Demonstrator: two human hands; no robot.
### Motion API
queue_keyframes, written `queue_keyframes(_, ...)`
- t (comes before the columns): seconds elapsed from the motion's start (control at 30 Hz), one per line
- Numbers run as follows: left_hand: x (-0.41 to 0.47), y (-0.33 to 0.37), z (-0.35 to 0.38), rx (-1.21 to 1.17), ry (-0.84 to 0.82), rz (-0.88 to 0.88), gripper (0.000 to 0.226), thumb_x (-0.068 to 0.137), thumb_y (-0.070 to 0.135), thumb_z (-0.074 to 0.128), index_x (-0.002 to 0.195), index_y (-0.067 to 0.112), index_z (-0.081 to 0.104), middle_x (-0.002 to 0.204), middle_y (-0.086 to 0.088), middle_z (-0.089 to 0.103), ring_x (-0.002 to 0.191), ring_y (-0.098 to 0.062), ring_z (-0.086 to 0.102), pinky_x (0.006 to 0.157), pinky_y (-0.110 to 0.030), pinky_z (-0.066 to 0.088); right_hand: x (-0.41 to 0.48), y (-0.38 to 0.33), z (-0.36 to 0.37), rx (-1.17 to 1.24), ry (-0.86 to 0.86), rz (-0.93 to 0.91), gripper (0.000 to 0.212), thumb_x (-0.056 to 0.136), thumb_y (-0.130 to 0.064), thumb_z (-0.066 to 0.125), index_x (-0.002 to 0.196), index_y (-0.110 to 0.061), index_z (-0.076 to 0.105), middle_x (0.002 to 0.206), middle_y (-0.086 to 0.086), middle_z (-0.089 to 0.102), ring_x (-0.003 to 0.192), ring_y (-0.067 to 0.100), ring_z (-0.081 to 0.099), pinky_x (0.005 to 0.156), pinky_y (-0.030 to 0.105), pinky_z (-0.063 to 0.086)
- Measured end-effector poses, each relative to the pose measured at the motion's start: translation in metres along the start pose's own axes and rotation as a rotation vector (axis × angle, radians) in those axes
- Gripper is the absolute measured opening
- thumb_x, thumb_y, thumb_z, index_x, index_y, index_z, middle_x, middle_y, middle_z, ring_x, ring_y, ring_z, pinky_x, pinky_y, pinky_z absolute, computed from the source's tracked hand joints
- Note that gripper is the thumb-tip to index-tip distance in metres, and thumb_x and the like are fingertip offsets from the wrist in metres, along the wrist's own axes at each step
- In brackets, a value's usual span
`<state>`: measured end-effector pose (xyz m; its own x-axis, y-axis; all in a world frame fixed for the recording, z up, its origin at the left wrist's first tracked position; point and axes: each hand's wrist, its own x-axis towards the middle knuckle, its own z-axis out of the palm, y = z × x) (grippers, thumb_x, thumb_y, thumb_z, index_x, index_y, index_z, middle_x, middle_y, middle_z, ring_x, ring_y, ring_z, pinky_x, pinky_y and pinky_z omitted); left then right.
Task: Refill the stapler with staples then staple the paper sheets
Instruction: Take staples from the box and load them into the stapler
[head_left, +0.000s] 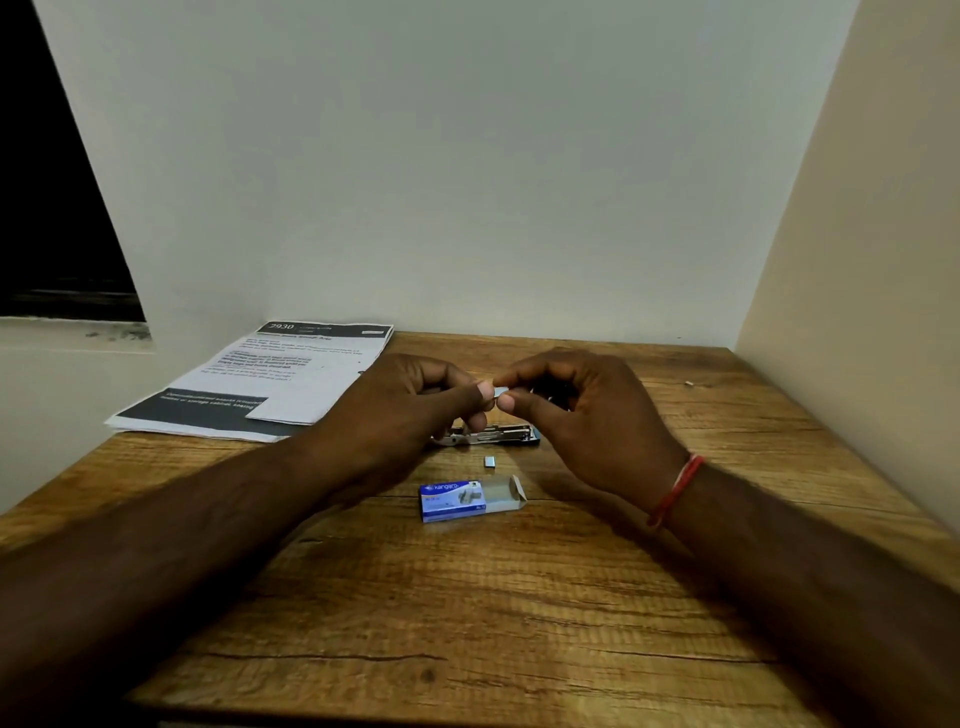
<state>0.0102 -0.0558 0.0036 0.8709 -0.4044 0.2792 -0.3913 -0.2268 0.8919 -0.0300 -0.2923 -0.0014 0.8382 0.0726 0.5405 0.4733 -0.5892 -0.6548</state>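
Note:
Above the middle of the wooden table (467, 597), my left hand (410, 410) and my right hand (582, 410) meet fingertip to fingertip and together pinch a small strip of staples (500, 391). Just below them the stapler (493, 435) lies on the table with its metal magazine showing, partly hidden by both hands. A short loose piece of staples (489, 462) lies in front of it. The blue staple box (470, 500) lies nearer to me with its right end flap open. The printed paper sheets (260, 384) lie in a stack at the back left.
A white wall runs along the table's far edge and a beige wall closes the right side. A small pale scrap (689, 383) lies at the back right. A dark window opening (57, 208) is at the far left.

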Motion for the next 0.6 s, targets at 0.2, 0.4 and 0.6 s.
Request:
queue_keyframes(0.2, 0.005, -0.005, -0.007, 0.288, 0.126, 0.113, 0.031, 0.101, 0.054, 0.078, 0.088, 0.026, 0.081, 0.079, 0.015, 0.080, 0.061, 0.003, 0.062, 0.060, -0.013, 0.045, 0.004, 0.008, 0.002, -0.064, 0.004, 0.051, 0.008, 0.100, -0.029, 0.081, 0.103, -0.036, 0.084, 0.096, -0.019, 0.079, 0.095, 0.000, 0.071, 0.075, 0.020, 0.051)
queue_keyframes(0.4, 0.011, -0.015, -0.019, 0.445, 0.109, 0.137, 0.029, 0.087, 0.044, 0.096, 0.108, 0.042, 0.077, 0.104, 0.016, 0.081, 0.074, -0.002, 0.067, 0.063, -0.010, 0.046, 0.007, 0.009, 0.013, -0.261, -0.069, 0.101, 0.006, 0.101, -0.027, 0.080, 0.097, -0.031, 0.082, 0.095, -0.017, 0.075, 0.081, 0.004, 0.065, 0.073, 0.023, 0.049)
queue_keyframes(0.6, 0.010, -0.024, -0.018, 0.461, 0.000, 0.165, 0.044, 0.084, 0.035, 0.098, 0.119, 0.052, 0.078, 0.112, 0.030, 0.080, 0.099, 0.000, 0.077, 0.077, -0.024, 0.062, 0.006, 0.008, 0.024, -0.401, -0.086, 0.070, 0.006, 0.103, -0.031, 0.077, 0.098, -0.033, 0.080, 0.096, -0.018, 0.069, 0.085, 0.001, 0.059, 0.067, 0.020, 0.042)
